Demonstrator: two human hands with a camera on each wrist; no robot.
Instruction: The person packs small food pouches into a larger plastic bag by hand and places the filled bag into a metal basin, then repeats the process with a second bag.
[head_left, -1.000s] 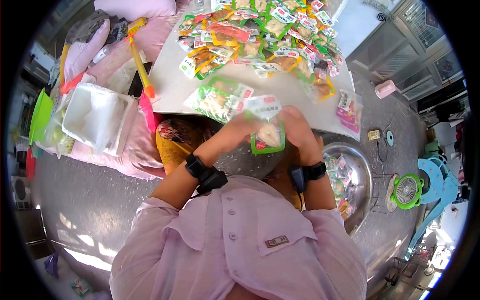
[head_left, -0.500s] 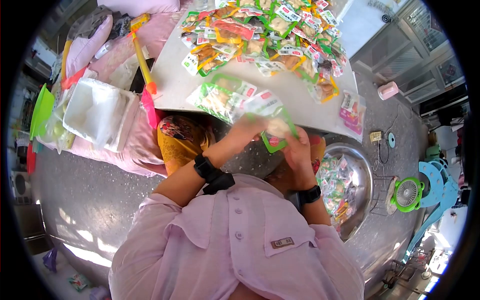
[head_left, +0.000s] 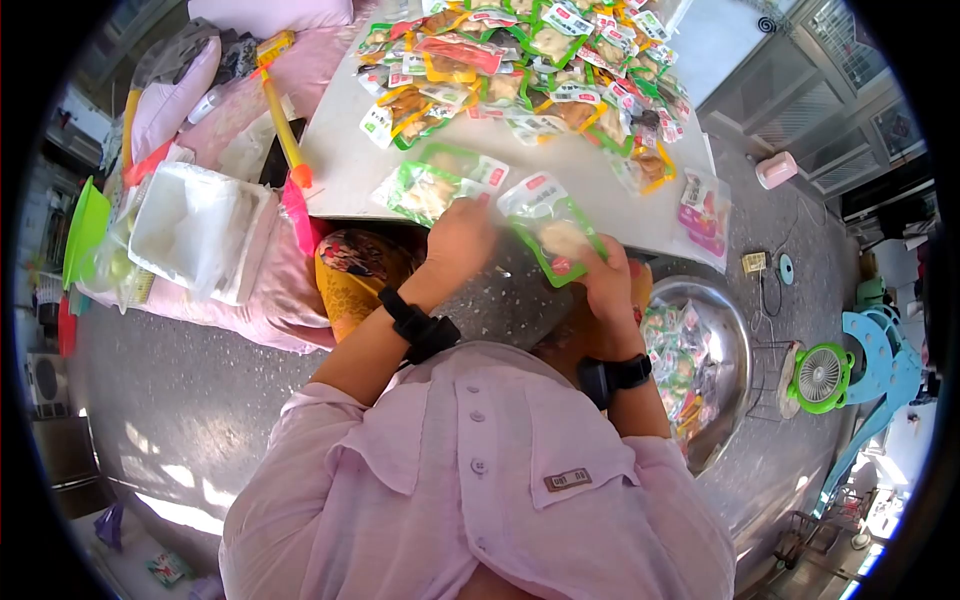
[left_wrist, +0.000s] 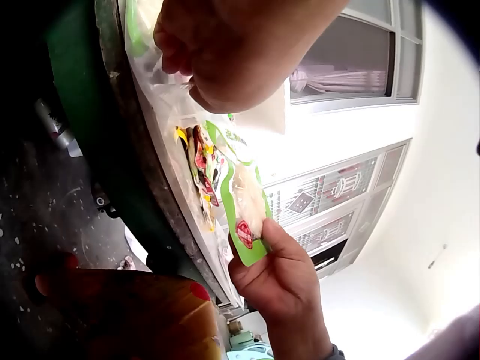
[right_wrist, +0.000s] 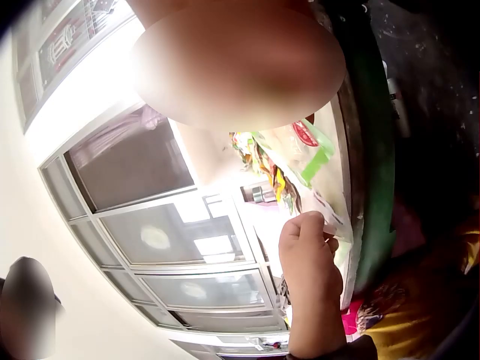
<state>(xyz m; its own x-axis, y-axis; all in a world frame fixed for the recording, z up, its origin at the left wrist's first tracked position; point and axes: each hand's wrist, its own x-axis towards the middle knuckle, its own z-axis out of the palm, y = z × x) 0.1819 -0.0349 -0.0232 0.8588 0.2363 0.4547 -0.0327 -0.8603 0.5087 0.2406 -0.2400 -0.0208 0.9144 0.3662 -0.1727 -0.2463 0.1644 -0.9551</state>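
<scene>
My right hand (head_left: 607,280) pinches the lower right corner of a green-edged food packet (head_left: 552,232), clear with pale pieces inside and a white printed top. In the left wrist view the same packet (left_wrist: 247,202) stands tilted, with the right thumb (left_wrist: 277,236) on its lower end. My left hand (head_left: 462,240) is at the table's front edge, its fingers curled at the white end of another green-edged packet (head_left: 425,190). In the right wrist view the left hand (right_wrist: 311,255) pinches at a clear packet edge. A further packet (head_left: 455,162) lies just behind it.
A heap of mixed packets (head_left: 540,70) covers the back of the table (head_left: 335,170). Pink-purple packaging (head_left: 703,215) lies at the right corner. A metal basin (head_left: 735,340) with packets stands on the floor at right. A white foam box (head_left: 165,205) sits at left.
Both hands were together at one packet. The left hand has let go of it and moved left to the packets on the table; the right hand now holds that packet alone, by its lower corner.
</scene>
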